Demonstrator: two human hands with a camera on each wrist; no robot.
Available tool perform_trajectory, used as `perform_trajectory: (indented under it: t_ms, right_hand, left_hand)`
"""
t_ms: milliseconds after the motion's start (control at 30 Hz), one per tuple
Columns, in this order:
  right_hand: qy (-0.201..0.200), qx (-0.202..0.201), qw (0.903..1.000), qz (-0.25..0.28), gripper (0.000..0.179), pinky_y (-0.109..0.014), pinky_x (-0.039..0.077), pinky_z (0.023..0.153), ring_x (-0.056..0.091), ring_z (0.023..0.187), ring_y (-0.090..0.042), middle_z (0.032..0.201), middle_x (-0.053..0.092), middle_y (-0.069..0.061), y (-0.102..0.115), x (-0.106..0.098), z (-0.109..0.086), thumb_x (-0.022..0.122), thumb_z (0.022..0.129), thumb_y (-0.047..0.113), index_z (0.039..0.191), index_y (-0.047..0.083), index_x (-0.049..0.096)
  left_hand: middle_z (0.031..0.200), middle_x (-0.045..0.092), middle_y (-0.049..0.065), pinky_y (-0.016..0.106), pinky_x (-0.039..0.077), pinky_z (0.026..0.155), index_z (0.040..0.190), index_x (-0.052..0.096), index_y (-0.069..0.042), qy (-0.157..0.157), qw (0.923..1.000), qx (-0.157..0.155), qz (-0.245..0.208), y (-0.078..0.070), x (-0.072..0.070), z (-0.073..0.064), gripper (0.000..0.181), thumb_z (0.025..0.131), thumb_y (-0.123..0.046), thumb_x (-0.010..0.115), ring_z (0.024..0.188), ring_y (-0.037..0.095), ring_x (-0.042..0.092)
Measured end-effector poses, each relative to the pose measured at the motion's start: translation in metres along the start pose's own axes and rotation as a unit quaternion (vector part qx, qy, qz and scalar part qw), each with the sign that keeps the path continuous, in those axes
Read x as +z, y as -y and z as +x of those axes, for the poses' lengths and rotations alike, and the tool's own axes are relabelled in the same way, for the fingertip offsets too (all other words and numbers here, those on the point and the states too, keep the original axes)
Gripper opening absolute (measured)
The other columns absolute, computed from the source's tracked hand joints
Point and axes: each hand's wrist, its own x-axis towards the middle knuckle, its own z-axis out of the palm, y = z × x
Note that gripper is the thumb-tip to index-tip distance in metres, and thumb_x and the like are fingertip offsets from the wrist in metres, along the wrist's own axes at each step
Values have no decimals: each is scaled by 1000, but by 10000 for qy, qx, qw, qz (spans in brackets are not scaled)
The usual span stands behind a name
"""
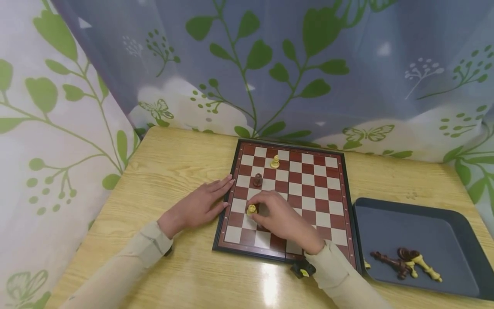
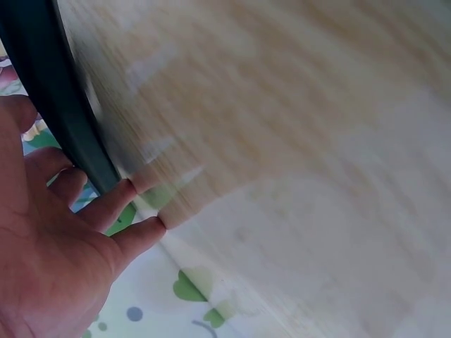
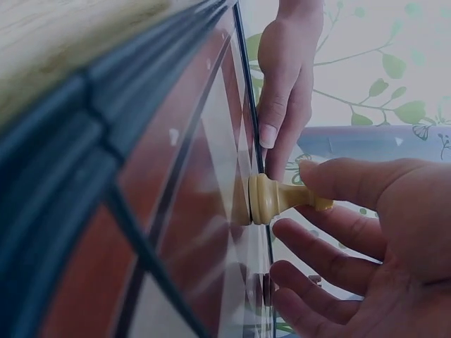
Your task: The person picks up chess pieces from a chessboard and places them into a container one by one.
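My right hand [image 1: 279,216] pinches a pale yellow chess piece [image 3: 266,200] near its top between thumb and forefinger. Its notched top looks like a rook's, and its base is at the board surface on the near left squares. The left hand [image 1: 197,205] lies at the left edge of the chessboard [image 1: 315,254], fingers stretched out and touching the black frame. Beyond the right hand stands a dark brown chess piece [image 1: 257,180], upright. Farther back is another yellow chess piece [image 1: 275,162], also upright; its kind is too small to tell.
At the right of the board sits a dark grey tray [image 1: 409,223]. Several brown and yellow pieces lie in it, among them a long brown piece [image 1: 390,260] and a yellow one [image 1: 429,268]. A patterned curtain [image 1: 270,86] hangs behind the wooden table [image 1: 173,154].
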Motion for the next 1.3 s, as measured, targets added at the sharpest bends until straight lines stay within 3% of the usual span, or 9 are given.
perform_trajectory:
  t_ms: [300,433,567,700,900,1300]
  right_hand:
    - [-145,64,9998,-144,19,-50,46,110,59,122,-28,122,72,-4,6,-1,1,80,88,13,107,9,79]
    - [-285,96,9995,76,18,-51,47,110,58,124,-29,122,72,-5,10,-7,-5,83,86,15,103,10,81]
    - [-166,-63,9995,251,10,-52,47,108,59,121,-26,117,73,-2,11,-9,-11,84,86,16,96,15,81]
    - [-74,-244,9993,282,11,-53,49,105,61,118,-25,117,73,-2,9,-12,-18,82,88,17,98,17,80]
    - [-269,-100,9992,267,17,-53,50,104,59,121,-27,121,72,-5,9,-18,-28,83,86,16,102,13,80]
    - [-535,2,9985,147,21,-52,50,105,59,122,-27,124,70,-6,5,-24,-50,82,86,13,107,14,78]
  left_hand:
    - [169,21,2,61,32,119,162,27,-14,-31,10000,11,1,-1,0,-2,61,109,-41,42,150,33,35]
    - [169,22,3,62,33,118,161,28,-13,-9,10000,38,-31,-3,1,1,61,109,-40,43,149,33,35]
    - [169,21,4,62,34,117,161,28,-13,10,10000,45,0,-4,4,1,61,109,-40,43,149,34,36]
    - [169,19,2,61,33,119,162,25,-14,16,10000,-4,72,-3,4,-1,62,109,-42,41,150,33,35]
    - [169,17,0,60,31,120,163,24,-16,27,9999,-142,80,2,0,-3,62,109,-43,41,150,32,34]
    - [170,17,1,61,31,119,163,23,-15,42,10000,-24,28,-1,1,-2,62,109,-42,40,151,33,32]
